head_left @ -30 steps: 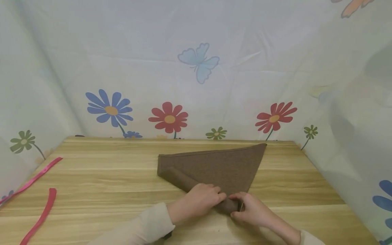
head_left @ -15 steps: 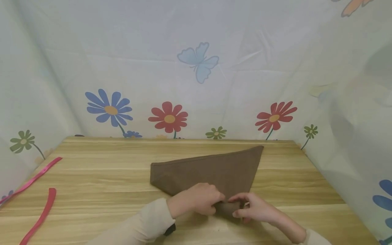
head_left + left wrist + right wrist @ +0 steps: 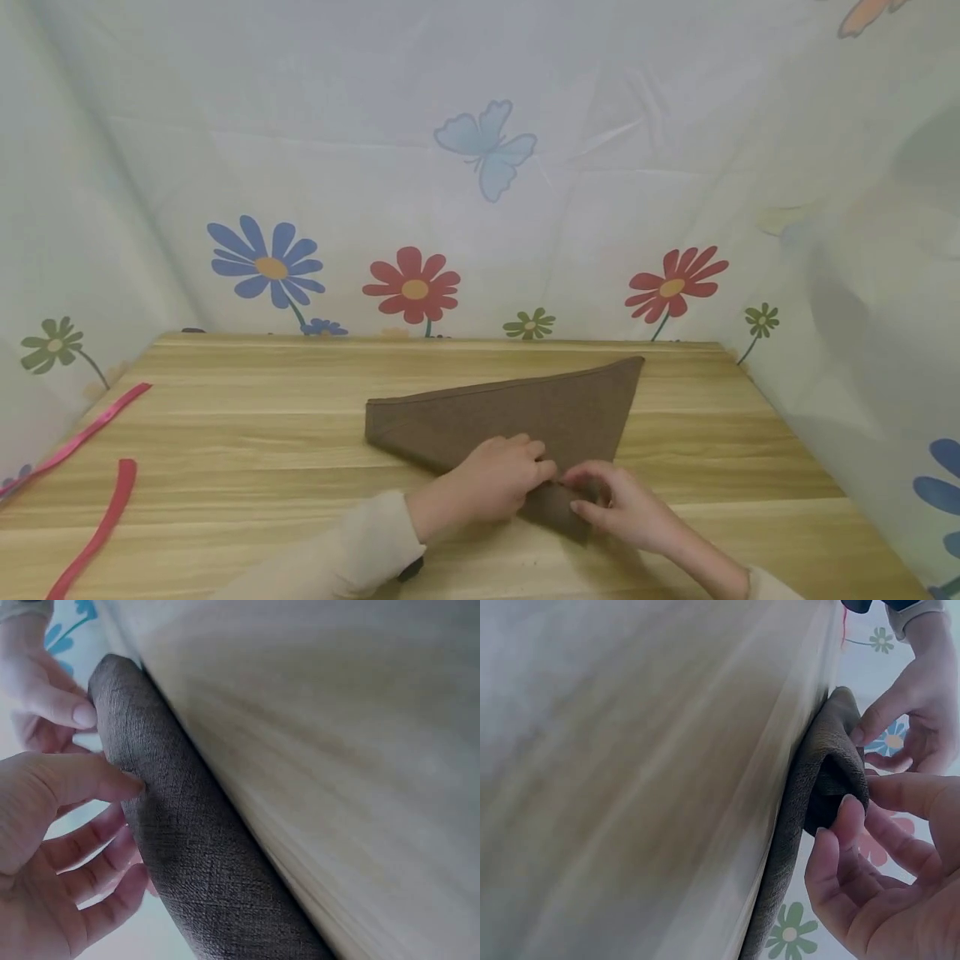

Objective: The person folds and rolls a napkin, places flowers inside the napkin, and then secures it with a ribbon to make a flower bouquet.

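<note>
A brown cloth [image 3: 510, 421] lies on the table with its far edge slanting up to the right. Along the near side it is folded over into a loose roll [image 3: 187, 832]. My left hand [image 3: 495, 477] pinches this roll, thumb on top and curled fingers behind, as the left wrist view shows. Close by on the right, my right hand [image 3: 630, 508] holds the near end between thumb and fingers. In the right wrist view that end makes an open loop [image 3: 836, 776], with the right fingertips at its edge.
Two strips lie at the table's left: a pink ribbon [image 3: 97, 429] and a red strip [image 3: 97, 533]. The wood-patterned table [image 3: 247, 467] meets a flower-printed curtain [image 3: 337, 167] behind and at the sides. A small black object [image 3: 412, 569] shows at the left cuff.
The cloth has shifted left and toward me, and its left flap no longer stands up as a roll. Both hands stay at the near edge, where a flatter brown corner now shows.
</note>
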Motion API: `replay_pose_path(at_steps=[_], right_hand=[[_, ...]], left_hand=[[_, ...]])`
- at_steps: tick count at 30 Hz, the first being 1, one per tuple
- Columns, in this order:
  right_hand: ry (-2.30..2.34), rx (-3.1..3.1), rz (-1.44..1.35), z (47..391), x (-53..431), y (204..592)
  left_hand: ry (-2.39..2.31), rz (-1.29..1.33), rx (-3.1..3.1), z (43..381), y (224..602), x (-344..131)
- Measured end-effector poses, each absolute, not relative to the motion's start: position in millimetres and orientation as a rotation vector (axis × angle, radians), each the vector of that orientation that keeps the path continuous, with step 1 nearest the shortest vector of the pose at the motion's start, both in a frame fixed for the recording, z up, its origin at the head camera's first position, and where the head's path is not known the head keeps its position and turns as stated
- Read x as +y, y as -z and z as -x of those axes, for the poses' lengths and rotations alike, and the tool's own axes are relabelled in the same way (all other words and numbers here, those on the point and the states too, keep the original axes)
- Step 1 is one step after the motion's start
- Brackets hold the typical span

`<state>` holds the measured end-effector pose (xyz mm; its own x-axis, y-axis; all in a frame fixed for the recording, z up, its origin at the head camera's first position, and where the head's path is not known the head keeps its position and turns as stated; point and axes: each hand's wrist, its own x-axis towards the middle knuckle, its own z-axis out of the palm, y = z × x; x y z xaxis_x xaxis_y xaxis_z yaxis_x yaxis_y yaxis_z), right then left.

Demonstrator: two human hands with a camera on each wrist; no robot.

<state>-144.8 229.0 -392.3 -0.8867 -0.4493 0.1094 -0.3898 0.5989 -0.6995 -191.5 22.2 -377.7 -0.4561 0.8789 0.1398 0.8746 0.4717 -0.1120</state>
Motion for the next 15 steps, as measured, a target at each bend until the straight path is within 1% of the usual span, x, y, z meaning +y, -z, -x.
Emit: replay_pose_path(at_steps=[7, 15], right_hand=[[1.047, 2.856, 0.771, 142.8, 226.0, 391.5], [0.993, 2.787, 0.791, 141.5, 228.7, 394.7]], left_hand=[[-0.109, 1.534, -2.461, 183.2, 380.0, 17.2], [-0.108, 1.545, -2.47, 182.1, 383.8, 14.4]])
